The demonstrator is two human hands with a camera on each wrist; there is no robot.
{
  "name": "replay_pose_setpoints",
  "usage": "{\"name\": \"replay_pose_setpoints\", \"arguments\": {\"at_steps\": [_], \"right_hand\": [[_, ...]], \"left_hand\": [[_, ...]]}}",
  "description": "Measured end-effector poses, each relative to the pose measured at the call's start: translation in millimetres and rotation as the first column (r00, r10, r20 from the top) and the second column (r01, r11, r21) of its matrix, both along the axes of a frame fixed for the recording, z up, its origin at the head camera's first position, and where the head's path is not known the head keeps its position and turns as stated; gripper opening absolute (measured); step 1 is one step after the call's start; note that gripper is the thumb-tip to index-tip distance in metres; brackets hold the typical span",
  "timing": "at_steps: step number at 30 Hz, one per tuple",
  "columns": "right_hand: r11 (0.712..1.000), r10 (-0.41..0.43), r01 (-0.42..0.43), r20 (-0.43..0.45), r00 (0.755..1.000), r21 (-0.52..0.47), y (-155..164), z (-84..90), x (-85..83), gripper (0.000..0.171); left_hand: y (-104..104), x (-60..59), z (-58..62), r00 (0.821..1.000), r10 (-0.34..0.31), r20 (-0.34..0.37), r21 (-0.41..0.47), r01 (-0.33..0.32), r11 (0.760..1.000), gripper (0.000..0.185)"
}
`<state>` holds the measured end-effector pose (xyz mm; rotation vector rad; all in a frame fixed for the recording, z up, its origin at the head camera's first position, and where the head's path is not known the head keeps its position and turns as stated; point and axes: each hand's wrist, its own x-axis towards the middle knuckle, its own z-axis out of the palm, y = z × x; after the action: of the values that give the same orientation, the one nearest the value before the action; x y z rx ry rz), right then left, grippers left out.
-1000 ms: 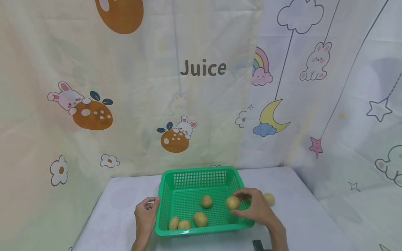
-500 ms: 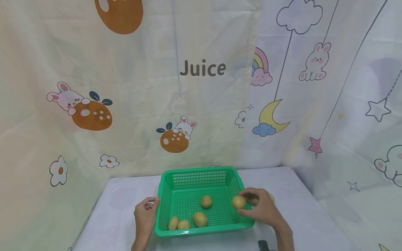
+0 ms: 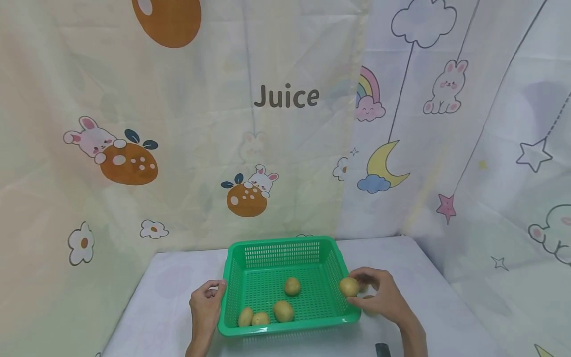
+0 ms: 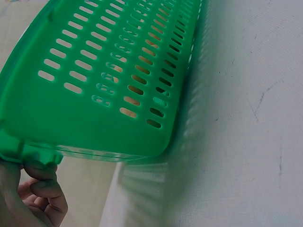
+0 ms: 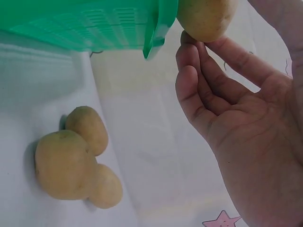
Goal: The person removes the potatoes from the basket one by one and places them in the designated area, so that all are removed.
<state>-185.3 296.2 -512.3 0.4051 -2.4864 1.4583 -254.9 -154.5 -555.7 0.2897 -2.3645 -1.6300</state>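
While my left hand [image 3: 206,303] grips the green plastic basket [image 3: 285,245] holding four small yellow-brown potatoes [image 3: 283,311], my right hand [image 3: 379,297] pinches a fifth potato [image 3: 349,286] just outside its rim, three potatoes on the white table [image 5: 71,158] under it.

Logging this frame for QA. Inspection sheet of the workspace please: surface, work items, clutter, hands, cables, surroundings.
Surface: table under a pale cloth, faint marks in the left wrist view.
Work items: green basket with four potatoes inside; one potato held at the basket's right rim; three potatoes bunched on the cloth outside it.
Clutter: dark object at the bottom edge, cannot tell what.
Hands: left hand grips the basket's left rim; right hand pinches the held potato.
Cables: nothing seen.
Surroundings: cartoon-print curtain reading "Juice", behind and to the right.
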Motion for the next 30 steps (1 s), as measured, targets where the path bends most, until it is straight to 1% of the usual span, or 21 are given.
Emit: {"name": "replay_pose_setpoints", "arguments": {"at_steps": [5,9,14,22,25,30], "right_hand": [[1.000,0.008,-0.008,-0.046,0.999,-0.013,6.6,-3.3,1.8,0.043],[1.000,-0.018,0.018,-0.070,0.997,0.004,14.0,-2.8,6.2,0.042],[0.998,-0.060,0.062,-0.069,0.996,0.022,24.3,-1.9,11.3,0.041],[0.995,-0.087,0.091,-0.100,0.991,0.028,37.5,-7.5,14.6,0.040],[0.994,-0.101,0.104,-0.097,0.990,0.022,40.8,-10.2,15.9,0.041],[0.995,-0.098,0.100,-0.097,0.990,0.020,46.8,-15.1,16.4,0.043]], "left_hand": [[-0.1,-0.5,-0.2,1.000,0.006,0.001,-0.006,-0.006,1.000,0.029],[-0.1,-0.4,0.5,1.000,0.006,0.004,-0.002,-0.006,1.000,0.029],[-0.2,-0.7,0.2,1.000,0.002,0.006,-0.005,-0.002,1.000,0.030],[-1.2,-0.5,1.1,1.000,-0.003,0.016,-0.009,0.003,1.000,0.031],[-1.9,0.7,2.0,1.000,-0.009,0.026,0.001,0.009,1.000,0.033],[-2.6,1.2,2.2,1.000,-0.008,0.022,0.006,0.007,1.000,0.035]]}}
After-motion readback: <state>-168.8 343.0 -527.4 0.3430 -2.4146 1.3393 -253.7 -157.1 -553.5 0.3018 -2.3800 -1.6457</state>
